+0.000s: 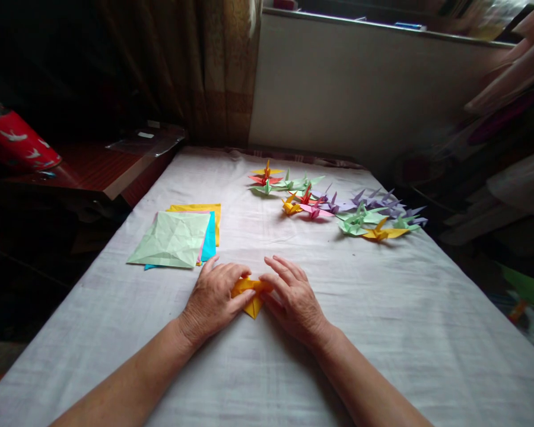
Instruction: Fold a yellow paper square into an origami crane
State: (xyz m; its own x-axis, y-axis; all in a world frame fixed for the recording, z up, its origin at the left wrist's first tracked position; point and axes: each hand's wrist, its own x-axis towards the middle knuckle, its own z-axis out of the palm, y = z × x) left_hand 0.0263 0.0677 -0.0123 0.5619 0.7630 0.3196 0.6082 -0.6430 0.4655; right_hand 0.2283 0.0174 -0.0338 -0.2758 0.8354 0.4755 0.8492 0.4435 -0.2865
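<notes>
Pinching the yellow paper [253,308] between thumb and fingers, the left hand [216,296] holds it on the cloth [249,379]; the right hand's [296,302] fingertips touch its right side, though whether they pinch cannot be told. Principal risk: uneven pressure from the two sides could skew a crease. Secondary risk: the wrinkled cloth may give under pressing, leaving folds blunt. A left finger, just beside the sheets [173,240], could nudge them.

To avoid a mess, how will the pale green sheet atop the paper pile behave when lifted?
The pale green sheet looks thin, so it's probably light. Its creases suggest it may bend along them. Lying askew over the blue sheet, it might slide if pushed.
</notes>
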